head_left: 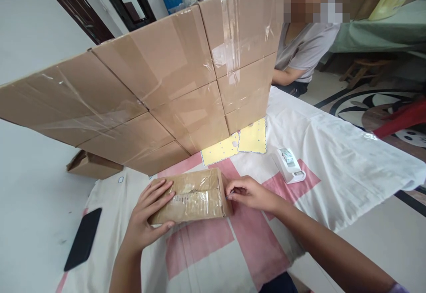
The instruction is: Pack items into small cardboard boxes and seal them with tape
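Observation:
A small taped cardboard box (pixel 195 195) lies on the white and pink cloth (pixel 253 240) in front of me. My left hand (pixel 149 215) grips its left end, fingers on the top and thumb along the front. At the box's right end my right hand (pixel 248 192) is closed in a pinch against the edge; whatever it pinches is too small to make out.
A wall of stacked taped cardboard boxes (pixel 159 89) stands just behind. Yellow sheets (pixel 238 144) and a white device (pixel 289 163) lie at its foot. A black phone (pixel 83 238) lies at the left. Another person (pixel 299 49) sits at the far right.

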Motion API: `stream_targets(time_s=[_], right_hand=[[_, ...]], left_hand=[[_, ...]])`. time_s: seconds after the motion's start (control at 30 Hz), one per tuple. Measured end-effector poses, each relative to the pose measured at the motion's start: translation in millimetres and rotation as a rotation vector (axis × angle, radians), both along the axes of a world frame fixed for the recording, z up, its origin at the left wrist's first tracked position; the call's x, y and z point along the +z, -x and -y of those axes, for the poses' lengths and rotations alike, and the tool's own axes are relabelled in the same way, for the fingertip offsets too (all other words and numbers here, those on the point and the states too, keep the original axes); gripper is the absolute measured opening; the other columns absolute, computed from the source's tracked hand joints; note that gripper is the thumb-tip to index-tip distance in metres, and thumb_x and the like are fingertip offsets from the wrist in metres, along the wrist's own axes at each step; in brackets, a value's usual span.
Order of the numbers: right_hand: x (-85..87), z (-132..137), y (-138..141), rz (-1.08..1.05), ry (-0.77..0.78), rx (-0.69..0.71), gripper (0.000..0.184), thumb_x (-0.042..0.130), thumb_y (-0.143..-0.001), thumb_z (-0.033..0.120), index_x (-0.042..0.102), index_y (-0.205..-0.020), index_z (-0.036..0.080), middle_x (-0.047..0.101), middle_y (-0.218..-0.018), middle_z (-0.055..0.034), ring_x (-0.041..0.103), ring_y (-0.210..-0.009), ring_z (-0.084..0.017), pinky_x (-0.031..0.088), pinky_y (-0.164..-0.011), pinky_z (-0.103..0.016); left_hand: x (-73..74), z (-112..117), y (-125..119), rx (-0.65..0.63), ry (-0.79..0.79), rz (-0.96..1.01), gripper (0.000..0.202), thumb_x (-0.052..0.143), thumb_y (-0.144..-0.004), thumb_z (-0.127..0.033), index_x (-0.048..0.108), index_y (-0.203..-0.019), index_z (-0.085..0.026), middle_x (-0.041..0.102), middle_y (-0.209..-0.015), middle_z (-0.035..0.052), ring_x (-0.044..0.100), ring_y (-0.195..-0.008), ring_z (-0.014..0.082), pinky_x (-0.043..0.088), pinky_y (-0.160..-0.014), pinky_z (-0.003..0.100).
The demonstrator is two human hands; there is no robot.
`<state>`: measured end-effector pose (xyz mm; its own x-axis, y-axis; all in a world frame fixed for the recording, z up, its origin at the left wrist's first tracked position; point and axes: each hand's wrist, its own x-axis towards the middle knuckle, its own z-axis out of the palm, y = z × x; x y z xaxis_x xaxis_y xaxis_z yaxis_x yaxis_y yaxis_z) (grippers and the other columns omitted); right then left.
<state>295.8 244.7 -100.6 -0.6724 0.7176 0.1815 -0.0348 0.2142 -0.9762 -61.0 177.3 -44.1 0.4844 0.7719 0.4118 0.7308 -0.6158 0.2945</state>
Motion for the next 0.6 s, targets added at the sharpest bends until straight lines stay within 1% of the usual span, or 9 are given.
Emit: stream_targets(time_s=[0.1,0.23,0.3,0.47,0.6], right_hand=[[-2.7,-1.1,-0.6,0.001,-0.085,-0.013,0.01,0.061,-0.096,0.022,0.068,-0.09,0.02,0.068,-0.085,-0.0011,0.062,-0.076,-0.014,0.044,-0.068,-0.025],[-4.8,-2.6,-2.7,0.018,-0.262,-0.016,0.01,0.06,-0.098,0.019,0.067,-0.092,0.02,0.07,-0.087,-0.0012,0.065,-0.078,-0.014,0.046,-0.071,-0.025],[-4.4,-3.4,-3.9,0.032,-0.326,-0.006,0.011,0.06,-0.098,0.019,0.068,-0.092,0.019,0.071,-0.088,-0.0015,0.065,-0.077,-0.014,0.046,-0.071,-0.025],[-2.1,-4.9,-6.3,0.04,-0.387,0.044,0.014,0.06,-0.1,0.021,0.07,-0.091,0.018,0.071,-0.089,-0.0022,0.066,-0.079,-0.014,0.047,-0.072,-0.025],[-2.5,-4.8,-6.2,0.049,-0.394,0.063,0.014,0.061,-0.1,0.023,0.07,-0.09,0.019,0.07,-0.089,-0.0017,0.065,-0.08,-0.014,0.048,-0.072,-0.025]], left_hand=[[0.1,-0.5,0.5,-0.007,0.0,-0.013,0.061,0.067,-0.089,-0.052,0.052,-0.144,-0.031,0.054,-0.149,0.0123,0.045,-0.141,0.0372,0.035,-0.115,0.065],[0.9,-1.0,0.6,-0.021,-0.004,-0.023,0.062,0.067,-0.088,-0.047,0.052,-0.145,-0.028,0.054,-0.149,0.0146,0.045,-0.141,0.0393,0.036,-0.113,0.067],[1.3,-0.5,0.1,-0.026,-0.004,-0.022,0.061,0.067,-0.088,-0.046,0.053,-0.145,-0.027,0.054,-0.148,0.0156,0.045,-0.14,0.04,0.036,-0.112,0.068],[2.7,0.0,-0.7,-0.032,-0.002,0.001,0.059,0.067,-0.088,-0.042,0.054,-0.144,-0.026,0.054,-0.148,0.0162,0.045,-0.14,0.0411,0.035,-0.111,0.07],[3.9,-0.1,-0.5,-0.047,0.003,0.009,0.057,0.066,-0.089,-0.041,0.055,-0.143,-0.027,0.056,-0.146,0.0157,0.045,-0.14,0.0413,0.036,-0.11,0.069]])
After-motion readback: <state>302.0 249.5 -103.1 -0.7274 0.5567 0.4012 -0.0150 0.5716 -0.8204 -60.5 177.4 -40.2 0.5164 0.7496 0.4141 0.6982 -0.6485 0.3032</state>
